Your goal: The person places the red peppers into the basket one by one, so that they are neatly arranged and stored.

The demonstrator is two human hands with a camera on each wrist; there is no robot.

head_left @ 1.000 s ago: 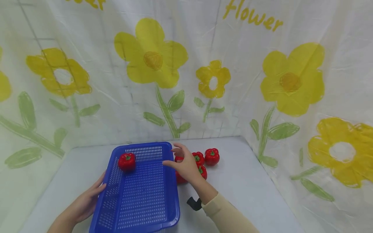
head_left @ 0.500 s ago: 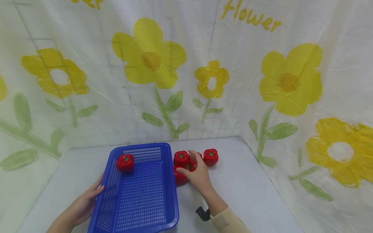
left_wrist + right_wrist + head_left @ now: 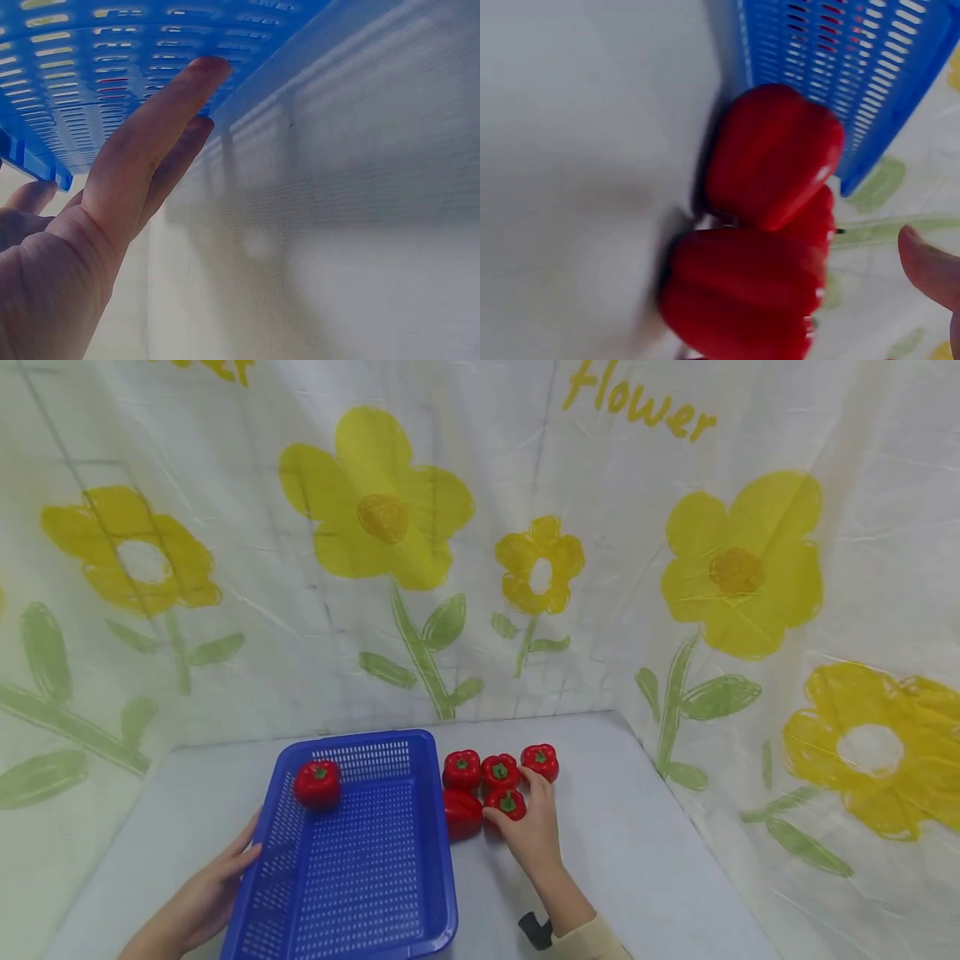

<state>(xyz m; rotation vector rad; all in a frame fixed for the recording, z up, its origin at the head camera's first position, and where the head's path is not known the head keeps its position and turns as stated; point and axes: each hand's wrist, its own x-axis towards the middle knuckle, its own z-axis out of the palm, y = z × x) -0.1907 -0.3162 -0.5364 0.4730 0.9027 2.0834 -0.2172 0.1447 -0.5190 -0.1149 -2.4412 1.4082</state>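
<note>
Around the near-right red bell pepper (image 3: 506,803), my right hand (image 3: 534,831) has its thumb and fingers spread, one to each side. In the right wrist view the thumb (image 3: 930,270) stands clear of the peppers. My left hand (image 3: 213,893) rests against the outer left side of the blue plastic basket (image 3: 442,860). In the left wrist view its straight fingers (image 3: 142,154) lie along the slotted wall, the thumb near the rim. One bell pepper (image 3: 317,784) sits in the basket's far left corner.
Right of the basket stand more red bell peppers: one lying on its side (image 3: 462,814), two behind (image 3: 461,769), and one apart at the far right (image 3: 540,762). A flower-printed curtain (image 3: 480,677) hangs behind the white table (image 3: 637,860).
My right hand has moved right and nearer, from beside the basket's right rim to the near-right pepper. The left hand stays at the basket; the whole view has shifted slightly.
</note>
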